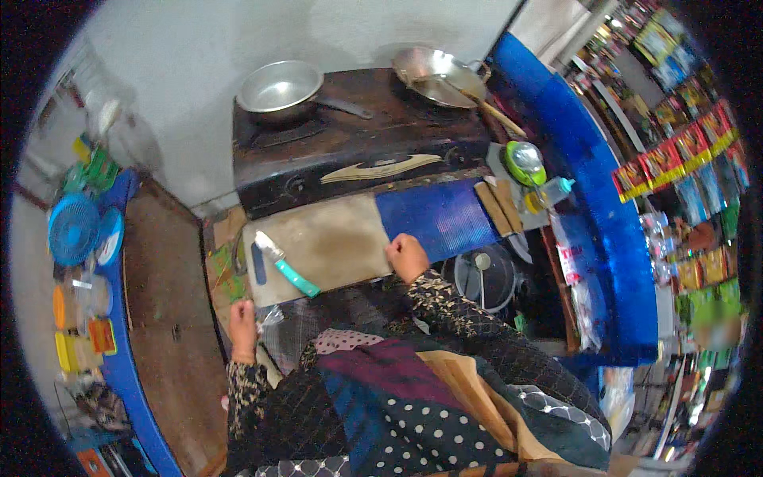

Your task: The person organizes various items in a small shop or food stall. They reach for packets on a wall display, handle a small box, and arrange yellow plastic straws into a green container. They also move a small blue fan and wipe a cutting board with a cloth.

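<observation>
A pale cutting board (350,226) with a blue slot at its left end lies in front of the stove. On it rests a peeler-like knife (288,274) with a teal handle and a pale blade. My right hand (408,257) is closed at the board's right edge; what its fingers hold, if anything, is hidden. Below the board's left corner is my left hand (242,324), its fingers curled together. Beside that hand lies a piece of clear plastic (271,316); I cannot tell whether they touch.
A black stove (358,143) bears a silver pan (280,89) and a wok (437,77) with a wooden-handled utensil. Right of the blue mat (433,216) are brown-handled knives (498,208), a bottle (550,194) and a green container (525,165). A round dark vessel (481,278) holds a spoon.
</observation>
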The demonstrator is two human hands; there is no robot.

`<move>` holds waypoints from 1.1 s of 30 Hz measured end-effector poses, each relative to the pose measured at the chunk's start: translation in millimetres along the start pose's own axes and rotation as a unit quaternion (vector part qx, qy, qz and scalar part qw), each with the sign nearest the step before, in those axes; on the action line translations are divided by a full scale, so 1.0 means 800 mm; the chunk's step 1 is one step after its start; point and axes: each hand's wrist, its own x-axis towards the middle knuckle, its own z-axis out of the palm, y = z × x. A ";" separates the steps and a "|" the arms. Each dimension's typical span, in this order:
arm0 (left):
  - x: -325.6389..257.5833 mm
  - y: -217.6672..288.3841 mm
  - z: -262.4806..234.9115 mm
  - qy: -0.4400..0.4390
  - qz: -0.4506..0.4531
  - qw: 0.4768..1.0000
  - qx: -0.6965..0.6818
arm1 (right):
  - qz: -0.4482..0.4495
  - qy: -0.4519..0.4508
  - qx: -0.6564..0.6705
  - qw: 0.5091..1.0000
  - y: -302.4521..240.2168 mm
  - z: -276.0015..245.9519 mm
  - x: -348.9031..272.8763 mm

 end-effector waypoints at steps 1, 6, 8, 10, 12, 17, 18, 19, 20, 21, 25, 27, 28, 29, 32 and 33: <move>-0.008 0.014 -0.007 -0.001 -0.039 0.999 -0.021 | -0.041 0.002 -0.026 0.999 -0.015 -0.009 -0.005; -0.024 0.064 0.003 -0.078 -0.050 0.983 -0.160 | -0.095 -0.150 0.077 0.981 -0.038 -0.007 -0.020; -0.033 0.090 0.026 -0.134 -0.077 0.955 -0.255 | -0.088 -0.235 0.099 0.963 -0.066 -0.013 -0.029; -0.041 0.115 0.052 -0.182 -0.093 0.917 -0.342 | -0.106 -0.320 0.165 0.927 -0.109 -0.038 -0.036; -0.035 0.123 0.075 -0.268 -0.049 0.896 -0.351 | -0.106 -0.377 0.240 0.888 -0.134 -0.055 -0.036; -0.070 0.215 0.150 -0.428 -0.080 0.837 -0.330 | -0.096 -0.334 0.358 0.867 -0.102 -0.068 -0.029; -0.074 0.227 0.159 -0.424 -0.073 0.846 -0.315 | -0.034 -0.358 0.395 0.845 -0.093 -0.081 -0.022; -0.078 0.240 0.170 -0.423 -0.066 0.853 -0.299 | -0.019 -0.328 0.366 0.870 -0.070 -0.087 -0.014; -0.081 0.249 0.182 -0.422 -0.060 0.860 -0.282 | -0.004 -0.298 0.337 0.893 -0.035 -0.086 -0.005; -0.080 0.255 0.190 -0.420 -0.048 0.867 -0.263 | 0.011 -0.269 0.309 0.912 -0.009 -0.093 0.004; -0.077 0.259 0.194 -0.390 -0.044 0.890 -0.232 | 0.114 -0.163 0.117 0.973 0.043 -0.171 0.053; -0.074 0.265 0.208 -0.385 -0.052 0.892 -0.231 | 0.095 -0.119 0.080 0.985 0.121 -0.172 0.076; -0.073 0.265 0.214 -0.373 -0.052 0.897 -0.230 | 0.096 -0.117 0.060 0.987 0.140 -0.179 0.087; -0.073 0.267 0.221 -0.362 -0.052 0.902 -0.229 | 0.081 -0.116 0.053 0.989 0.158 -0.183 0.095; -0.076 0.274 0.246 -0.330 -0.070 0.913 -0.229 | 0.069 -0.111 0.036 0.991 0.194 -0.192 0.119; -0.078 0.279 0.255 -0.328 -0.070 0.914 -0.228 | 0.086 -0.104 0.031 0.990 0.204 -0.195 0.130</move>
